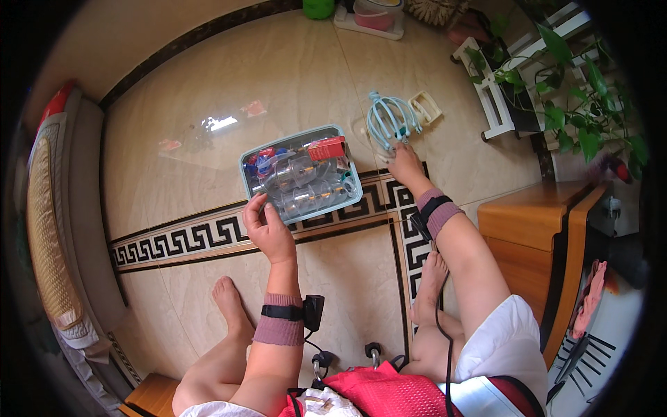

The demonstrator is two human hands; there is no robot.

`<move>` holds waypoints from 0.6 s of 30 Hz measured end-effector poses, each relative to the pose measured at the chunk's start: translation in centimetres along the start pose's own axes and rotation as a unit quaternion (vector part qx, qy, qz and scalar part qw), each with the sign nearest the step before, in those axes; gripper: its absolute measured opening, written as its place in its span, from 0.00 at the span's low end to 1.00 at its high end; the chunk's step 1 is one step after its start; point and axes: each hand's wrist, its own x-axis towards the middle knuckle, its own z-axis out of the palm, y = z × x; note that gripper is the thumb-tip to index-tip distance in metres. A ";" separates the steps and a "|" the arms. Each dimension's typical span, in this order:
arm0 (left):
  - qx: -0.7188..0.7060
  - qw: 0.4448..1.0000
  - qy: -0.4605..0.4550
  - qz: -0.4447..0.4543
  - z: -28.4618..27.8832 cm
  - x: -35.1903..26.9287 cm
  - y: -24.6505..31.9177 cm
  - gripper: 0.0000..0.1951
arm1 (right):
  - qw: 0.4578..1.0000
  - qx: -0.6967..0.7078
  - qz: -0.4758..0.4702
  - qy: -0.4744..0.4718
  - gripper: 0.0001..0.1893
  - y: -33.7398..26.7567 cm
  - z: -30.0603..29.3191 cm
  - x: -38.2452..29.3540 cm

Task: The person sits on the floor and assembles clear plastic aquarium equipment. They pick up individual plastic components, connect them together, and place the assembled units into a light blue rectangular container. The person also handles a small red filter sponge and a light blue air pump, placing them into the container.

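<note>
A pale blue plastic bin [318,214] stands on the tiled floor before me. It holds clear plastic cups with metal-coloured tops [299,174], red and blue pieces [267,159] and a small red box [327,148]. My left hand [268,227] is at the bin's near left corner, thumb and fingers apart; whether it grips the rim is unclear. To the right of the bin lies a light blue scalp massager [388,117] with curved prongs. My right hand [406,164] is at its near prong tips, fingers pointing away from me. What its fingertips hold is hidden.
A cream plastic piece [427,108] lies beside the massager. White slatted stand [492,99] and leafy plant [589,140] are at right, above a wooden cabinet [521,213]. A padded seat [54,229] runs along the left. A pink tub [372,18] stands at the back wall.
</note>
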 end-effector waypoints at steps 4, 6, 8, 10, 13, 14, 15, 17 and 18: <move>-0.022 0.999 0.002 -0.023 0.2 -0.1 0.2 0.08 | 0.999 -0.048 0.002 -0.011 0.14 1.7 0.1 -0.7; -0.022 1.000 -0.002 -0.021 0.4 -0.3 0.3 0.08 | 0.999 -0.024 -0.014 0.030 0.09 3.3 0.7 -1.5; -0.026 0.999 -0.006 -0.022 0.7 -0.5 0.4 0.08 | 0.995 0.037 -0.035 0.080 0.05 4.9 1.0 -2.6; -0.025 0.999 -0.003 -0.020 0.3 -0.4 0.3 0.08 | 0.984 0.124 -0.011 0.128 0.05 3.9 0.4 -4.3; -0.034 0.999 -0.001 -0.020 0.5 -0.6 0.4 0.09 | 0.957 0.209 -0.020 0.201 0.06 3.2 -1.7 -6.3; -0.035 0.999 -0.004 -0.016 0.7 -0.8 0.5 0.09 | 0.947 0.231 -0.026 0.223 0.06 3.2 -2.5 -6.9; -0.037 0.999 -0.007 -0.013 1.0 -1.0 0.7 0.08 | 0.936 0.253 -0.033 0.244 0.06 2.7 -3.7 -7.5; -0.033 0.999 -0.007 -0.005 1.0 -1.3 0.9 0.08 | 0.920 0.270 -0.086 0.270 0.05 0.4 -6.7 -9.1; -0.032 0.999 -0.008 -0.002 1.2 -1.5 1.0 0.08 | 0.911 0.270 -0.115 0.288 0.05 -0.5 -8.2 -10.0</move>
